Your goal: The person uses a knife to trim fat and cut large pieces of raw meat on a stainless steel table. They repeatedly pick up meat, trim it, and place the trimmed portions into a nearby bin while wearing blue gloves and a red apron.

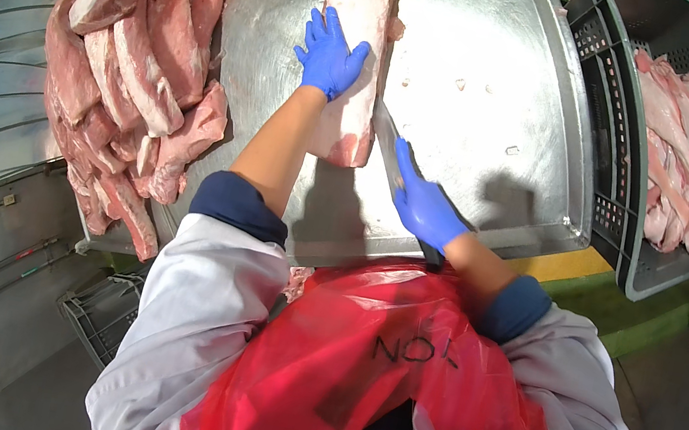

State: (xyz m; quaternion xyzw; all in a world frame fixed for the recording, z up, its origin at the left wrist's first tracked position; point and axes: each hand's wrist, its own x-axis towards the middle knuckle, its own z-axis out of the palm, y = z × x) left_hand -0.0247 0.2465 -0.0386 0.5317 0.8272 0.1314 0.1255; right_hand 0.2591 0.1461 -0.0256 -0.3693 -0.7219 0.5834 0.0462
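Observation:
A long pale slab of raw meat (349, 114) lies lengthwise on the metal table (457, 143), its near end pink and cut square. My left hand (331, 58), in a blue glove, rests flat on top of it with the fingers spread. In my right hand (429, 211), also gloved in blue, is a knife (386, 138). The knife's blade points away from me, with its tip close beside the slab's right edge near the lower end; whether it touches the meat I cannot tell. Part of the handle is hidden by my palm.
Many long pink pieces of meat (149, 46) are heaped along the table's left side. To the right stands a dark perforated crate (638, 282) with pale trimmings (668, 160) inside. A few small scraps (460, 84) dot the tabletop, which has a raised rim (579, 200).

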